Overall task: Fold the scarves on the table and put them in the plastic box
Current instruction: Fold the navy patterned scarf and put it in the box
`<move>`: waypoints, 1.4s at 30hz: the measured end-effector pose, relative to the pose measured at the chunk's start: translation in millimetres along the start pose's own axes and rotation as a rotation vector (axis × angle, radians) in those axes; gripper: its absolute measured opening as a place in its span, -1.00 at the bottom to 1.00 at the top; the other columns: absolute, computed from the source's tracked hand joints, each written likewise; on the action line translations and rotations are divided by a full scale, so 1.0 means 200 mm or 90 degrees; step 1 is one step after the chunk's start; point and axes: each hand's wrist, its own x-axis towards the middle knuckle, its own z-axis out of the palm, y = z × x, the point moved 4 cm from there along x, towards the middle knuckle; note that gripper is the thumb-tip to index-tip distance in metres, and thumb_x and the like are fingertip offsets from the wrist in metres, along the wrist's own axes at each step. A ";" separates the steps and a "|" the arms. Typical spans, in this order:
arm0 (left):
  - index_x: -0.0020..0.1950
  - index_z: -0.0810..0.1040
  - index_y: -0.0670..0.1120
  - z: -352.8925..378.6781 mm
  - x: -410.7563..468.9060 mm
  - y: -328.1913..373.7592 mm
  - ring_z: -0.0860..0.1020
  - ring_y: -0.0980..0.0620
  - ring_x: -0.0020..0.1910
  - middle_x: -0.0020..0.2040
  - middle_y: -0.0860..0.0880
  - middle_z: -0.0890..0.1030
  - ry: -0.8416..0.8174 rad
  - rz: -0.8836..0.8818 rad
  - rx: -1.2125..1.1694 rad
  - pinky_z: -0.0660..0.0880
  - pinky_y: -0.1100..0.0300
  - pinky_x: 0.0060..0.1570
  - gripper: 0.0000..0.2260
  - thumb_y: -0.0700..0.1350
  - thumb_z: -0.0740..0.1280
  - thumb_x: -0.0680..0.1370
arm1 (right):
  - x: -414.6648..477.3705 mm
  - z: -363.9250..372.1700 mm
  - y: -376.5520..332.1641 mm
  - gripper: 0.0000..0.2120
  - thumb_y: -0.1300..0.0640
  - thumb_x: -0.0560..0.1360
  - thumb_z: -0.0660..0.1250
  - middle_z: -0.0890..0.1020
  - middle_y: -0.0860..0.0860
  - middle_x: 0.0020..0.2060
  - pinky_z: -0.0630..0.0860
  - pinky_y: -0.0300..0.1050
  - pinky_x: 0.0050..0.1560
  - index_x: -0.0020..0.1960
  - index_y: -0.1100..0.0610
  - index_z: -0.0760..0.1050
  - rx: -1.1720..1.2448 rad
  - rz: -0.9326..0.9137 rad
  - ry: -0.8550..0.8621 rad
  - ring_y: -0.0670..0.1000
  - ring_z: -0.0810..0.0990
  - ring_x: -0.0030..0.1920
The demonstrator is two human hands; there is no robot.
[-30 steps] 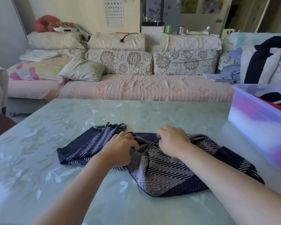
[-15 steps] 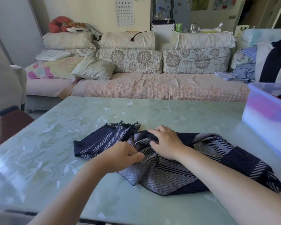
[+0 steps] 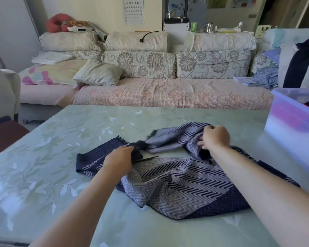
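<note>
A dark blue and white zigzag scarf (image 3: 177,186) is spread in loose folds across the middle of the pale green bench (image 3: 57,157), from left of centre to the lower right of the frame. The left hand (image 3: 119,162) is seen at the centre, knuckles up, its grip closed on the scarf beside a dark fringed edge; its fingertips are hidden under the hand. The right hand (image 3: 215,138) is placed right of centre, a little higher in the frame. Its grip is curled round a bunched fold of the scarf, which is lifted off the bench there. A band of cloth is stretched between the two hands, with a bare patch of bench just below it. A translucent plastic box (image 3: 289,125) is set on the bench at the right edge of the frame, near the scarf's right end; dark and red cloth is visible inside it. A sofa (image 3: 168,93) with flowered cushions is seen behind the bench, across the upper half.
</note>
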 end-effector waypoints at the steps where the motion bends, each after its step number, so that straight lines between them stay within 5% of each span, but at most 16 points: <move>1: 0.41 0.42 0.00 -0.01 0.01 0.00 0.50 -0.11 0.22 0.29 -0.07 0.48 0.016 -0.020 0.009 0.53 0.04 -0.06 -0.52 -0.26 0.24 0.50 | 0.03 -0.05 0.02 -0.61 -0.03 0.52 0.15 0.70 0.22 -0.17 0.63 0.08 -0.14 0.01 0.28 0.56 -0.002 0.019 0.038 0.23 0.71 -0.15; 4: 0.23 0.51 -0.09 -0.08 0.02 0.06 0.41 -0.15 0.20 0.23 -0.11 0.45 0.119 -0.030 0.039 0.44 0.06 -0.07 -0.66 -0.30 0.25 0.48 | 0.01 -0.08 0.03 -0.47 0.11 0.59 0.26 0.53 0.23 0.15 0.42 -0.11 -0.16 0.50 0.20 0.20 -0.185 -0.019 -0.010 0.23 0.59 0.01; 7: 0.35 0.48 0.01 -0.11 0.04 0.19 0.38 -0.11 0.23 0.30 -0.04 0.45 0.182 0.116 -0.012 0.43 0.01 0.16 -0.57 -0.28 0.23 0.51 | -0.09 0.01 -0.01 -0.24 0.18 0.53 0.31 0.41 0.19 0.30 0.49 -0.01 -0.01 0.59 0.03 -0.03 -0.327 -0.244 -0.095 0.22 0.51 0.16; 9: 0.30 0.55 0.05 -0.07 0.04 0.30 0.45 -0.04 0.20 0.26 0.00 0.50 0.093 0.234 -0.080 0.45 0.04 0.20 -0.66 -0.22 0.26 0.57 | -0.16 0.10 -0.03 -0.31 0.24 0.54 0.24 0.34 0.12 0.42 0.42 0.09 0.25 0.59 -0.03 0.06 -0.438 -0.451 -0.178 0.17 0.39 0.36; 11: 0.29 0.57 0.08 -0.01 0.00 0.41 0.50 -0.01 0.19 0.23 0.02 0.52 -0.044 0.303 -0.118 0.46 0.09 0.22 -0.74 -0.03 0.27 0.62 | -0.19 0.15 0.01 -0.44 0.16 0.62 0.14 0.15 0.04 0.58 0.10 0.19 0.51 0.58 -0.11 0.16 -0.557 -0.538 -0.307 0.11 0.11 0.56; 13: 0.43 0.45 0.11 0.05 -0.04 0.47 0.38 -0.03 0.35 0.38 0.00 0.41 -0.126 0.317 -0.051 0.35 0.05 0.34 -0.60 0.18 0.19 0.62 | -0.17 0.15 0.10 -0.51 0.00 0.69 0.02 -0.01 0.01 0.62 -0.11 0.26 0.55 0.61 -0.10 0.09 -0.652 -0.471 -0.408 0.07 -0.06 0.61; 15: 0.56 0.21 0.10 0.09 -0.03 0.49 0.12 -0.05 0.52 0.56 0.05 0.16 -0.196 0.284 0.022 0.17 -0.06 0.47 -0.39 0.35 0.05 0.58 | -0.09 0.09 0.19 -0.49 -0.11 0.71 -0.08 -0.10 -0.01 0.63 -0.10 0.28 0.54 0.63 -0.08 -0.03 -0.697 -0.367 -0.456 0.06 -0.12 0.61; 20: 0.62 -0.12 -0.04 0.15 0.05 0.46 -0.18 -0.02 0.58 0.61 0.04 -0.20 -0.255 0.192 0.097 -0.07 -0.11 0.53 -0.19 0.42 -0.01 0.54 | 0.11 -0.11 0.31 -0.36 -0.27 0.65 -0.16 -0.02 0.02 0.62 0.08 0.29 0.50 0.63 0.02 -0.02 -0.789 -0.205 -0.335 0.12 0.01 0.60; 23: 0.61 -0.09 -0.08 0.12 0.10 0.48 -0.11 -0.11 0.58 0.61 -0.07 -0.13 -0.178 0.169 0.135 -0.04 -0.14 0.52 -0.30 0.23 0.08 0.62 | 0.14 -0.19 0.31 -0.31 -0.27 0.63 -0.10 0.21 0.16 0.55 0.12 0.33 0.46 0.58 0.16 0.15 -0.939 -0.114 -0.243 0.24 0.22 0.51; 25: 0.59 0.02 -0.09 0.07 0.10 0.55 0.02 -0.16 0.55 0.59 -0.13 -0.01 -0.089 0.201 0.139 0.11 -0.13 0.48 -0.38 0.04 0.19 0.61 | 0.12 -0.19 0.27 -0.45 -0.15 0.61 0.06 0.30 0.20 0.49 0.16 0.33 0.42 0.50 0.12 0.31 -1.003 -0.159 -0.229 0.27 0.27 0.45; 29: 0.35 0.41 0.08 0.00 0.03 0.73 0.35 -0.06 0.29 0.32 0.01 0.39 0.081 0.343 0.033 0.34 0.07 0.21 -0.59 -0.13 0.25 0.50 | 0.04 -0.16 0.16 -0.70 0.07 0.59 0.16 0.43 0.06 0.27 0.35 0.12 0.29 0.29 -0.01 0.46 -0.716 -0.428 -0.309 0.14 0.37 0.32; 33: 0.05 0.57 0.07 0.05 -0.09 0.85 0.49 0.09 0.00 0.01 0.09 0.54 -0.006 0.446 -0.116 0.45 0.14 0.03 -0.83 0.09 0.30 0.54 | -0.05 -0.24 0.15 -0.86 0.07 0.55 0.21 0.53 -0.05 0.03 0.51 0.08 0.15 0.05 0.01 0.52 -0.595 -0.356 -0.484 0.08 0.53 0.13; 36: 0.11 0.55 0.11 0.11 -0.15 0.88 0.46 0.12 0.02 0.02 0.13 0.52 -0.099 0.460 -0.041 0.44 0.17 0.00 -0.67 0.23 0.40 0.44 | -0.09 -0.32 0.18 -0.75 -0.07 0.46 0.31 0.61 0.01 0.04 0.53 0.14 0.18 0.05 0.04 0.57 -0.624 -0.317 -0.540 0.14 0.57 0.06; 39: -0.02 0.58 0.02 0.09 -0.14 0.89 0.54 0.03 -0.05 -0.06 0.09 0.59 -0.073 0.439 -0.088 0.48 0.17 -0.07 -0.91 -0.03 0.38 0.51 | -0.10 -0.42 0.23 -0.47 -0.33 0.27 0.48 0.57 -0.12 0.12 0.51 0.01 0.21 0.12 -0.11 0.50 -0.640 -0.264 -0.571 -0.01 0.55 0.09; 42: -0.02 0.58 -0.06 0.03 -0.10 0.87 0.55 -0.03 -0.06 -0.07 0.00 0.61 0.001 0.390 -0.168 0.38 0.17 -0.15 -0.92 -0.14 0.29 0.58 | -0.09 -0.52 0.27 -0.12 -0.37 0.10 0.57 0.52 -0.12 0.30 0.48 -0.02 0.22 0.32 -0.14 0.35 -0.702 -0.222 -0.561 0.00 0.54 0.18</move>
